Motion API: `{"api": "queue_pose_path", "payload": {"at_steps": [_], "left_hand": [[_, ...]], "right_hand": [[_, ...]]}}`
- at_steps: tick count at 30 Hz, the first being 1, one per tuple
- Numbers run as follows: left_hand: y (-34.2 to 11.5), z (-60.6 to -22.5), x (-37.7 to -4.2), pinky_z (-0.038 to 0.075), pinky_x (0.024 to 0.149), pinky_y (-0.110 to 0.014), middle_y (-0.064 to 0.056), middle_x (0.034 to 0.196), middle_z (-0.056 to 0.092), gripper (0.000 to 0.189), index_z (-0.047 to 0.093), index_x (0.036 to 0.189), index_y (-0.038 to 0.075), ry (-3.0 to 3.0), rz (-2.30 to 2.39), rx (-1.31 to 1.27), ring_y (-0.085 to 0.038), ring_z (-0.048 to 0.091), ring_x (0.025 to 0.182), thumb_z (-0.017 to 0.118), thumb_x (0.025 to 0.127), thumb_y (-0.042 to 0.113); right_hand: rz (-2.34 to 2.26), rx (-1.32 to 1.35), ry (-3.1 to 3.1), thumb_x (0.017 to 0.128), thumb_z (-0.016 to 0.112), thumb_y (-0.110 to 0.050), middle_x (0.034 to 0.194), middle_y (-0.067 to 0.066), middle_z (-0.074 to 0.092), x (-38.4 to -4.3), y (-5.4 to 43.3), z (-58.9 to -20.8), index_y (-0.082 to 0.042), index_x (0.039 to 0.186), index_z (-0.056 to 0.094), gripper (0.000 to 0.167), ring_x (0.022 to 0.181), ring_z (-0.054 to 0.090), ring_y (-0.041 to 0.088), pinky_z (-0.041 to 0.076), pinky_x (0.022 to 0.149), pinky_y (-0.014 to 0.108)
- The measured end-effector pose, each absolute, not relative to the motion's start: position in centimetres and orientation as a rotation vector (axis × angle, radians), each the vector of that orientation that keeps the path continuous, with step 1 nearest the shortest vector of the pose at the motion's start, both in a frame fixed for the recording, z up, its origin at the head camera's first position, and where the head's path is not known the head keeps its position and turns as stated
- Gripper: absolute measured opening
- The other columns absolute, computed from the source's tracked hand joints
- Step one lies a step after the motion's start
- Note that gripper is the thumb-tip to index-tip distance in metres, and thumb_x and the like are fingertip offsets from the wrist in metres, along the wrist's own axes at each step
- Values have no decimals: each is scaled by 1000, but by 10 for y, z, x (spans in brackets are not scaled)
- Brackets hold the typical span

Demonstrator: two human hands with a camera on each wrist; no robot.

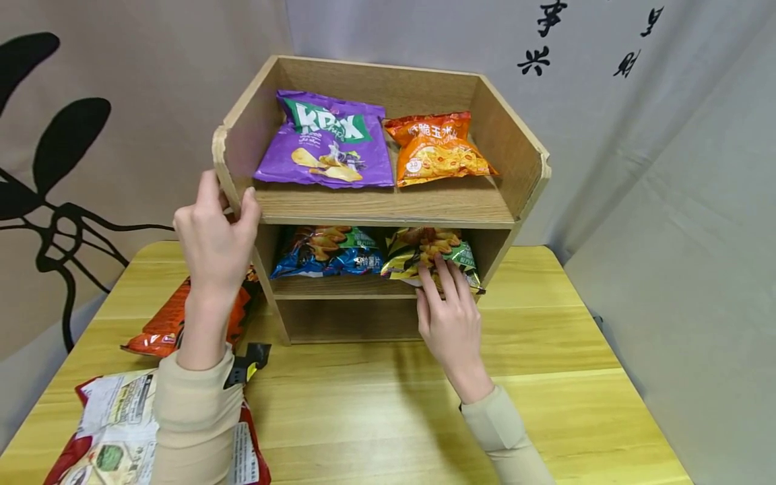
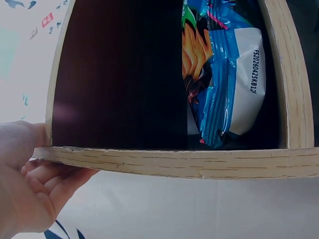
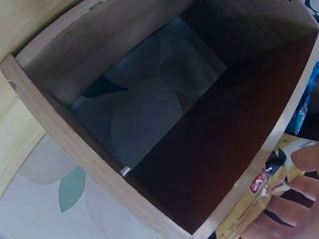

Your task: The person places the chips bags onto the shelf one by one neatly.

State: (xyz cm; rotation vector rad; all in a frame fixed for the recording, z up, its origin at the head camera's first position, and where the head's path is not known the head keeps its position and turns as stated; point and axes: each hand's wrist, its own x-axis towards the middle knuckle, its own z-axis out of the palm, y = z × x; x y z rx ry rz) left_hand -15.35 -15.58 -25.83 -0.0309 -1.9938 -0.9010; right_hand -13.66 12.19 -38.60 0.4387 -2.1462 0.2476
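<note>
a pale fabric backdrop (image 1: 388,27) hangs behind the wood-grain table (image 1: 533,391), warm grey-beige on the left and cooler grey toward the right, with soft folds and creases. large black leaf prints (image 1: 71,143) and curling stems mark its left part; black chinese characters (image 1: 535,62) sit high on the right. the yellowish tabletop has rounded far corners and catches a whitish glare.

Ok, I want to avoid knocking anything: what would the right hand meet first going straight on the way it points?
The yellow bag, which the right hand appears to be touching; what lies directly behind the bag is hidden.
</note>
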Motion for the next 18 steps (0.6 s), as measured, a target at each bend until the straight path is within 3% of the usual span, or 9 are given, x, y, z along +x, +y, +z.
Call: {"api": "queue_pose_path", "payload": {"at_steps": [13, 18], "left_hand": [[-157, -258, -153, 26, 56, -8, -27, 84, 71, 27, 60, 99, -11, -1998, -913, -40, -42, 65, 68, 58, 88, 13], [-157, -258, -153, 26, 55, -7, -27, 84, 71, 27, 60, 100, -11, -2004, -908, -33, -42, 65, 67, 58, 88, 13]], "right_hand": [[244, 458, -2166, 89, 61, -15, 132, 16, 59, -148, 122, -386, -11, 126, 60, 38, 116, 57, 33, 52, 92, 42], [347, 483, -2096, 88, 58, -11, 125, 16, 62, -147, 125, -385, -7, 117, 64, 30, 108, 61, 33, 54, 86, 41]]}}
